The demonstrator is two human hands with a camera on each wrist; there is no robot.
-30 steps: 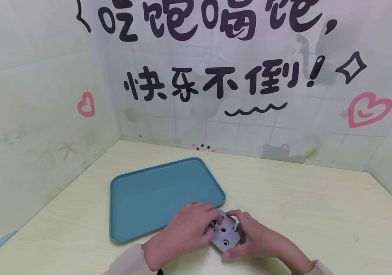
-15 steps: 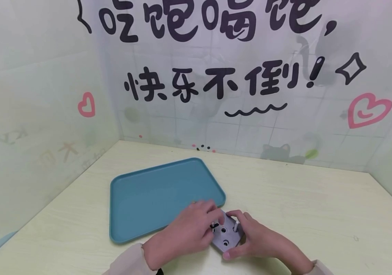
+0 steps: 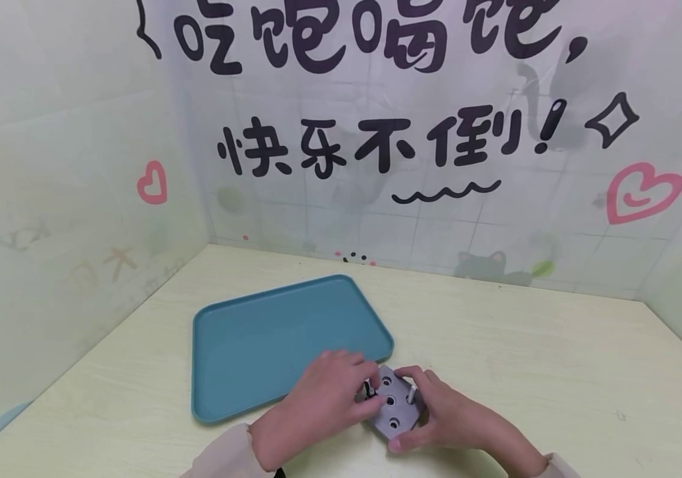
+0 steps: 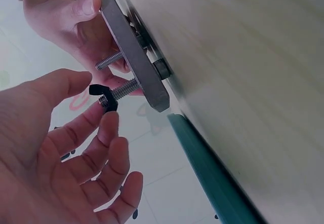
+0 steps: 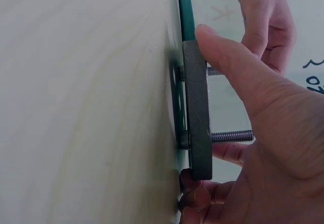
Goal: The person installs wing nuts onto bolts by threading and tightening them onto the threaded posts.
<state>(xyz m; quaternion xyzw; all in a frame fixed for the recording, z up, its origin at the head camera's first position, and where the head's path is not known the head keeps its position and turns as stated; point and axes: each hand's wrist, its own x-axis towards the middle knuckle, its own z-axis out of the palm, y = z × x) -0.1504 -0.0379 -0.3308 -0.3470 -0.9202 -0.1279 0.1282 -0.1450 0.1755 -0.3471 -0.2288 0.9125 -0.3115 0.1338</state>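
A grey metal plate (image 3: 402,413) with several round holes lies flat, low over the table. My right hand (image 3: 451,415) grips it by its edges, thumb on the near corner and fingers around the far side. Two threaded bolts pass up through the plate, their heads (image 4: 162,68) on its underside. On one bolt (image 4: 126,88) sits a black wing nut (image 4: 110,103), near the threaded end. My left hand (image 3: 329,395) has its thumb and curled fingers around this nut, fingertips right at its wings. The other bolt (image 5: 233,136), beside my right hand, is bare.
A blue rectangular tray (image 3: 281,338) lies behind and left of the plate, its near right corner close to it. The pale wood table (image 3: 526,345) is bounded by a printed wall sheet (image 3: 341,219). A blue curved edge (image 3: 0,425) shows at far left.
My left fingers shift about the wing nut, with the thumb now reaching farther over the plate. My right hand and the plate stay in place.
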